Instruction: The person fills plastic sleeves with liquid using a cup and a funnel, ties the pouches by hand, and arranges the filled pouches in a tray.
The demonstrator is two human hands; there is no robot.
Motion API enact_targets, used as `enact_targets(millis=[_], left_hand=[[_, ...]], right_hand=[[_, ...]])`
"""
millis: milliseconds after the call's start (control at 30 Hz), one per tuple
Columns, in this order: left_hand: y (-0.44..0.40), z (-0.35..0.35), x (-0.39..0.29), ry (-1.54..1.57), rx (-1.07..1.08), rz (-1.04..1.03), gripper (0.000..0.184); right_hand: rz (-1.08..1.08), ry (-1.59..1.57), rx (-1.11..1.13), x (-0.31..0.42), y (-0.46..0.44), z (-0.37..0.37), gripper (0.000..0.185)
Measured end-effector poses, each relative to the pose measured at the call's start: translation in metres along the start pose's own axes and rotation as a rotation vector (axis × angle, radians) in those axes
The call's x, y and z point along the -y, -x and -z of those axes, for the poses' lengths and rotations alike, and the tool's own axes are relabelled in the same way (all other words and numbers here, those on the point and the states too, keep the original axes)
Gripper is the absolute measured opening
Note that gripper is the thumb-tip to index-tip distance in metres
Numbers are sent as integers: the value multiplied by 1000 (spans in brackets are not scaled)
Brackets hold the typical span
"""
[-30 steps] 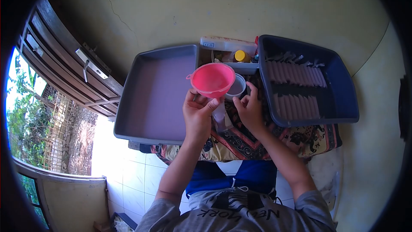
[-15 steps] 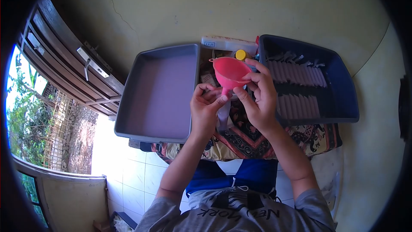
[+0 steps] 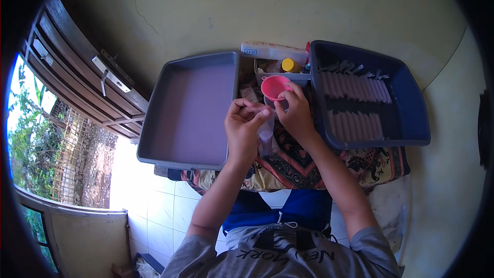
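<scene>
The pink funnel (image 3: 274, 87) is in my right hand (image 3: 295, 111), whose fingers pinch its rim from the right. Just left of it, my left hand (image 3: 244, 128) is closed on the top of a clear plastic bag (image 3: 266, 136). The bag hangs below the fingers with pale purple liquid in its lower part. The funnel is above and apart from my left fingertips. The white cup is mostly hidden behind my right hand and the funnel.
A grey tub (image 3: 190, 108) of pale purple liquid stands at left. A dark blue tub (image 3: 406, 118) at right holds two rows of filled bags. Behind are a grey box (image 3: 298, 76), a yellow-capped bottle (image 3: 289, 65) and a white package (image 3: 275, 51). Patterned cloth (image 3: 293, 167) covers the table.
My right hand has taken the funnel from above my left hand and moved it up and away. The funnel's spout is out of my left fingers, which keep the bag.
</scene>
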State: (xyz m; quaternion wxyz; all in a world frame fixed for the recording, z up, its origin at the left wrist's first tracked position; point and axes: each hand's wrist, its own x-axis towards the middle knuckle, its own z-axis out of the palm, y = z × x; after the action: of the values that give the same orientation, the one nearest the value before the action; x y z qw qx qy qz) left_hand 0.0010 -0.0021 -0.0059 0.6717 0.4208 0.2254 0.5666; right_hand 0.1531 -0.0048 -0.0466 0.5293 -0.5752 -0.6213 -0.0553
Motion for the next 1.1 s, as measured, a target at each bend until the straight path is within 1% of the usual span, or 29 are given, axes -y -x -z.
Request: enact_targets(millis=[100, 167, 200, 267, 300, 367, 400, 467, 500, 533, 567, 600, 633, 700, 733, 800, 833, 900, 967, 1033, 1100], left_hand=[[3, -1, -7, -62, 2, 14, 29], [5, -1, -11, -77, 10, 18, 29], [6, -1, -13, -92, 21, 25, 30], [7, -1, -14, -80, 36, 8, 30], [8, -1, -14, -71, 54, -4, 30], [10, -4, -18, -81, 52, -22, 30], [10, -6, -19, -90, 52, -44, 29], [11, -2, -18, -109, 78, -40, 29], [11, -1, -18, -129, 100, -39, 30], [11, -5, -17, -128, 103, -41, 30], [11, -11, -16, -94, 127, -130, 29], [10, -15, -16, -61, 150, -218, 33], [10, -14, -14, -60, 150, -219, 33], [9, -7, -6, 29, 221, -69, 43], [8, -3, 1, 29, 225, -67, 43], [7, 1, 11, -1, 334, 109, 45], [8, 1, 12, 0, 338, 109, 45], [10, -4, 13, -2, 340, 194, 46], [15, -12, 9, -5, 329, 238, 44], [18, -15, 9, -11, 314, 279, 43], [20, -16, 12, -13, 358, 328, 42]], right_hand=[[0, 9, 45, -5, 2, -2, 17], [83, 254, 24, 4, 7, 4, 22], [85, 254, 26, 11, 6, 10, 22], [61, -255, 132, 30, 1, 29, 31], [59, -255, 134, 39, 0, 39, 31], [-42, -382, 419, 54, -4, 57, 29], [-43, -379, 416, 58, -6, 60, 29], [-4, -394, 412, 64, -11, 60, 20], [-4, -391, 409, 65, -12, 60, 20], [-32, -406, 383, 65, -15, 60, 15], [-58, -422, 358, 66, -18, 60, 12], [-54, -422, 358, 69, -23, 62, 12], [-24, -416, 315, 75, -30, 67, 10], [4, -406, 268, 79, -41, 74, 8], [-25, -431, 258, 78, -47, 77, 10], [-71, -488, 210, 76, -56, 80, 13], [-71, -484, 207, 74, -58, 81, 13], [-206, -586, 141, 68, -63, 81, 15], [-216, -551, 133, 59, -66, 82, 16], [-294, -586, 140, 53, -67, 82, 17], [-315, -610, 147, 49, -65, 82, 18]])
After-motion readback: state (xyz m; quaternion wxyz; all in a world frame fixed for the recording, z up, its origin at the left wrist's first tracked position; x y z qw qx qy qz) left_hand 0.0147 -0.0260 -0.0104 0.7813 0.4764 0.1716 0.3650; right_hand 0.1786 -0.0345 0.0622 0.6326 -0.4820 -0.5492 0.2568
